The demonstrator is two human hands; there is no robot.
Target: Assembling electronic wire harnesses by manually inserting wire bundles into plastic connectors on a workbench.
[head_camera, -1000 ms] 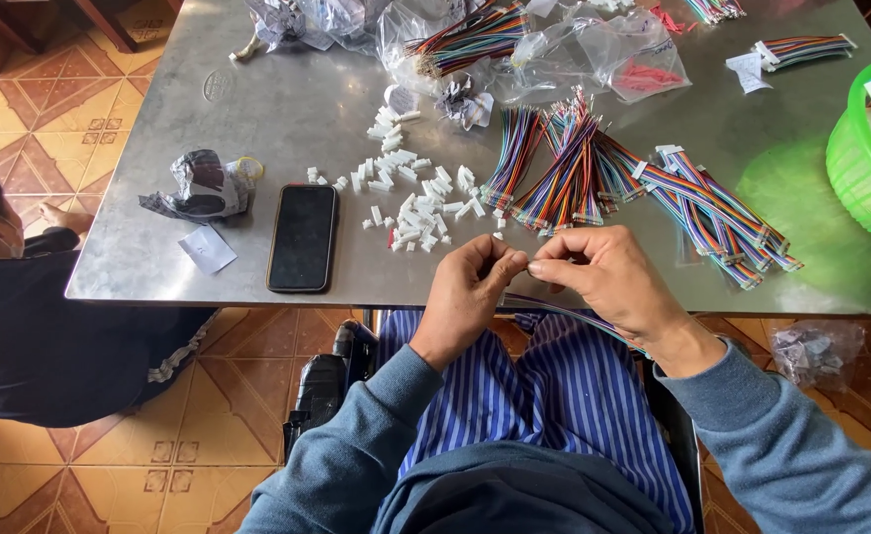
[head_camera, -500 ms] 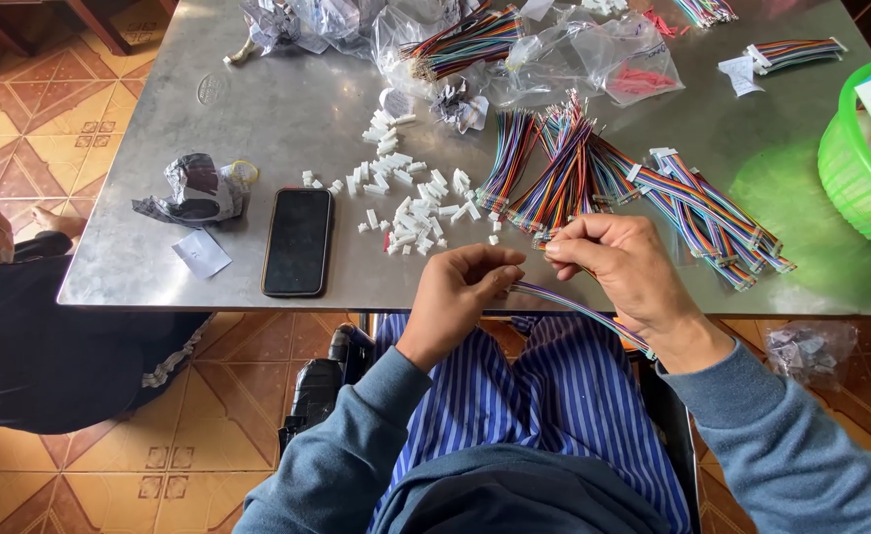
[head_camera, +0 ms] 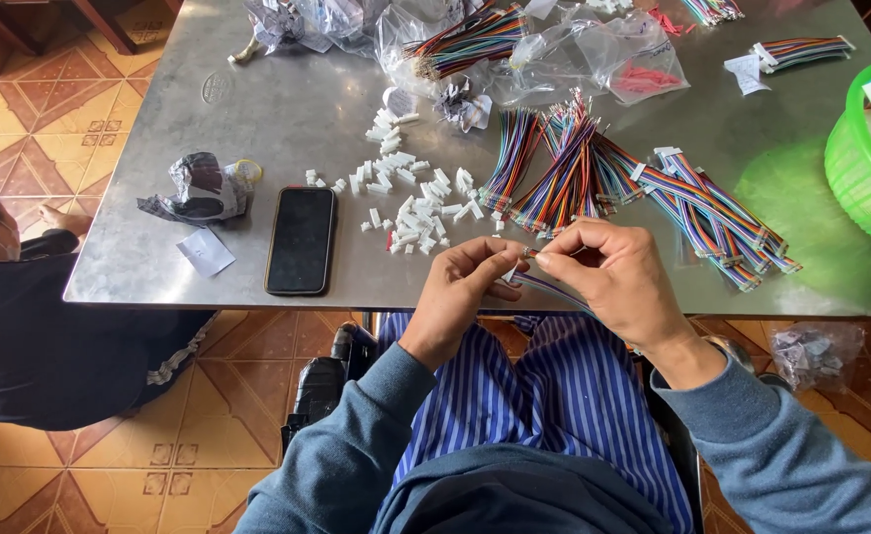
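Head view: left hand (head_camera: 460, 297) pinched what looked like a small white connector (head_camera: 510, 273), right hand (head_camera: 618, 282) closed its grip on a rainbow ribbon wire (head_camera: 554, 289), both at the table (head_camera: 287, 129) edge. Best fed straight, pins aligned, connector braced firmly.

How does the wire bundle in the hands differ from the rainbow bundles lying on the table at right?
The held wire bundle is a single thin strip, pinched between the left hand and right hand at the table edge, its tail hanging toward the lap. The finished bundles lie flat in a fanned stack, untouched, with white connectors showing at their ends. Both are multicoloured ribbon wires.
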